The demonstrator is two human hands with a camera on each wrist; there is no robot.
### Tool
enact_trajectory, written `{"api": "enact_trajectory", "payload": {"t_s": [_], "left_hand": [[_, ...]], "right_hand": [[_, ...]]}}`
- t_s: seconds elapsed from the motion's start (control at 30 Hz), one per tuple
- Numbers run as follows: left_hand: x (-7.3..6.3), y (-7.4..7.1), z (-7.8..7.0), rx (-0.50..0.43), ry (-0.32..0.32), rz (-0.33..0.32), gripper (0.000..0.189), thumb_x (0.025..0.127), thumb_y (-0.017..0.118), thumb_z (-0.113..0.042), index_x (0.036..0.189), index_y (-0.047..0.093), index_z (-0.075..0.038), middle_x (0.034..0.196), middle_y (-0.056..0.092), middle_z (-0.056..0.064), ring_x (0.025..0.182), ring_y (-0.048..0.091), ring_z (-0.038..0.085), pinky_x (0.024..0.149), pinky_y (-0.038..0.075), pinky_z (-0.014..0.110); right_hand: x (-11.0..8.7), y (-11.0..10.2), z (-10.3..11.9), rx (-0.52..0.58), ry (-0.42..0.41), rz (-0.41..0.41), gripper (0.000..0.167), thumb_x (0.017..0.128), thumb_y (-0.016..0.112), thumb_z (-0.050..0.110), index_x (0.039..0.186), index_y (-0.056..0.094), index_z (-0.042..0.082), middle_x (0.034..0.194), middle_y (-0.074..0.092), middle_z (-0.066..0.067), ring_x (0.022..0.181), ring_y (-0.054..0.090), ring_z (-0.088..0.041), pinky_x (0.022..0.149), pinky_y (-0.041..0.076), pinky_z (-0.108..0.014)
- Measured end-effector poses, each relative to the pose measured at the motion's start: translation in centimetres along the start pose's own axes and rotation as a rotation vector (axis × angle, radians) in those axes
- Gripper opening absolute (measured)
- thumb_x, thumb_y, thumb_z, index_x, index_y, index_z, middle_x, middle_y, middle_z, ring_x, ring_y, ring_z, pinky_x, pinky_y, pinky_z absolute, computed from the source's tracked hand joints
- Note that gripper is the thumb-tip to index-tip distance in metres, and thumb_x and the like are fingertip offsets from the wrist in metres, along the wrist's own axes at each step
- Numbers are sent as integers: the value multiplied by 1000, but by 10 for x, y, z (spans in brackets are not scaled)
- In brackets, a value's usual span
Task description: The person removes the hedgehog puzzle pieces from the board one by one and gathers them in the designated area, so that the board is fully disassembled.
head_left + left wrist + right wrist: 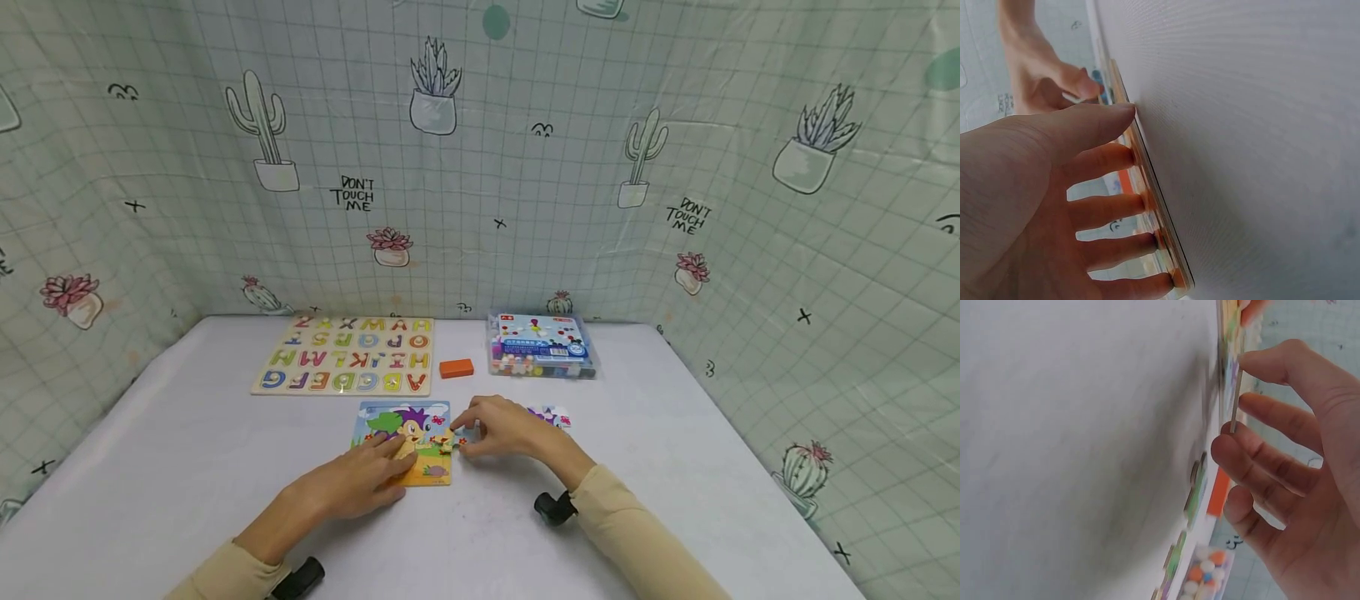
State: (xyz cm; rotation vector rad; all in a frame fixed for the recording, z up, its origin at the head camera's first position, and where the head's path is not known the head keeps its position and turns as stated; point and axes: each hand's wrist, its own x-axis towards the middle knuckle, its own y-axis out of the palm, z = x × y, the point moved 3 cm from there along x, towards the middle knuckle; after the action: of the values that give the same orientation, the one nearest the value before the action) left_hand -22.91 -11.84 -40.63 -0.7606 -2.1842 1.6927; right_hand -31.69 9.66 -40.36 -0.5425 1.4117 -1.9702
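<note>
A jigsaw puzzle board (pixel 437 475) with a purple-haired cartoon figure lies on the white table. My left hand (pixel 367 477) rests on its left and lower part, fingers spread and fairly straight; in the left wrist view the fingertips (pixel 1124 156) press on its face, with the thumb at the edge. My right hand (pixel 498 427) is at the board's right edge and pinches a thin puzzle piece (pixel 1237 403) between thumb and fingers. That piece is tilted, seen edge-on in the right wrist view, and overlaps the board's right side in the head view.
Loose puzzle pieces (pixel 555 415) lie right of and behind the right hand. Farther back are a wooden alphabet board (pixel 341 383), an orange block (pixel 456 368) and a clear plastic box (pixel 542 346) of coloured beads. Patterned cloth (pixel 480 275) walls the table's back and sides.
</note>
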Motion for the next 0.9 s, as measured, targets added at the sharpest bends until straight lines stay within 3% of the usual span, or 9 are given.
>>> {"api": "enact_trajectory", "payload": {"t_s": [0.4, 0.9], "left_hand": [[-2, 0, 1, 2, 3, -3, 50, 95, 64, -27, 140, 54, -7, 151, 43, 23, 141, 35, 47, 115, 34, 58], [-4, 0, 2, -16, 7, -2, 49, 97, 61, -26, 141, 53, -6, 152, 41, 24, 142, 34, 47, 116, 31, 58]], "right_hand": [[-52, -14, -39, 48, -27, -49, 32, 88, 72, 29, 117, 73, 18, 101, 66, 0, 77, 61, -8, 66, 46, -18], [-107, -25, -82, 49, 42, -120, 31, 85, 75, 21, 116, 73, 17, 101, 67, -3, 77, 58, -8, 65, 45, -20]]}}
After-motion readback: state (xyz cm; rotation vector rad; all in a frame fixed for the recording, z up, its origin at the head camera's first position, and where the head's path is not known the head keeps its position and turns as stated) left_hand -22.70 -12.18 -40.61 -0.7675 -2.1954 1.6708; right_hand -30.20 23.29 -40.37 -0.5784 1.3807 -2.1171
